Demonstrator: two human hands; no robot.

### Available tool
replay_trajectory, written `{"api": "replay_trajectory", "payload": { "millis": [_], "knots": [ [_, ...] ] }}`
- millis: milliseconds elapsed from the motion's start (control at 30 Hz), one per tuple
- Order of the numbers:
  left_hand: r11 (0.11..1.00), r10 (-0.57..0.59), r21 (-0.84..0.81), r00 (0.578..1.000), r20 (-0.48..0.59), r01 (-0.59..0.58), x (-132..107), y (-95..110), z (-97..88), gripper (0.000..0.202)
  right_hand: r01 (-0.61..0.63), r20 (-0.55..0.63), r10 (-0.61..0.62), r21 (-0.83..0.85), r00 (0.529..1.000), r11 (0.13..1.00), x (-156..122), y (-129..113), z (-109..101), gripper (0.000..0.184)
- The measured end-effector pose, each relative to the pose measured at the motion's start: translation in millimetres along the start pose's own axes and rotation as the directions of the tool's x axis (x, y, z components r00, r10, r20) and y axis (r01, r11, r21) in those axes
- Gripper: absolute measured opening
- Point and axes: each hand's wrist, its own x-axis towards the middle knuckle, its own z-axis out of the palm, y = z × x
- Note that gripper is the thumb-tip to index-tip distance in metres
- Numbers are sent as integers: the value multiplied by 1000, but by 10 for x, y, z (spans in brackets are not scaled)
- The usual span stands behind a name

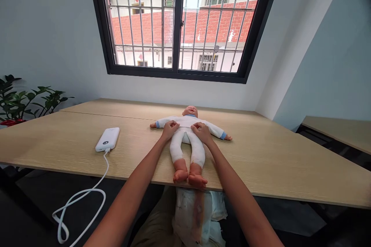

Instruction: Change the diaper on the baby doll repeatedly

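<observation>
and it's both hands in on the doll (pixel 184 128), face up on the pale wooden table (pixel 261 154) right in front of me, head toward the window (pixel 176 71) and bare feet (pixel 197 175) down at the near edge! my left hand (pixel 169 129) is at one side of its waist, thumb and fingertips together, pinching the hem of the white top (pixel 187 120); my right hand (pixel 203 131) mirrors it on the other side, fingertips closed on that same hem. the doll lies straight between my forearms, arms flung wide, blue cuffs (pixel 223 135) at the wrists, white trousers (pixel 198 152) covering the legs down toward the ankles. off to the left, well apart from the action, a white power bank (pixel 108 139) rests on the tabletop, its white cable (pixel 98 190) plugged into the near end and dropping over the edge in a loose loop. below the doll's feet, a crumpled whitish bundle (pixel 185 208) with a brownish stripe sits at my lap, too unclear to name! far left, a leafy plant (pixel 21 102) stands beyond the table's end, and metal bars (pixel 152 27) cross the window up ahead.
</observation>
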Motion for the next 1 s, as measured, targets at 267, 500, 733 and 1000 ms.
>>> {"api": "replay_trajectory", "payload": {
  "millis": [267, 500, 733, 1000],
  "knots": [
    [997, 64, 54, 998, -27, -62, -139, 478, 49, 20, 71, 119, -80, 85, 990, 994, -243, -503, -241, 22],
    [913, 276, 197, 898, 343, -356, -1313, 1198, -130, 16, 187, 447, -183, 36, 876, 982, -1245, -978, -707, 26],
    [754, 247, 397, 786, 567, -523, -1940, 973, -366, 36, 183, 480, -126, -73, 868, 980, -1406, -702, -893, 22],
    [706, 477, 405, 813, 333, -580, -2485, 758, -432, 21, 135, 458, -122, 4, 880, 991, -1721, -1128, -1214, 25]
  ]
}}
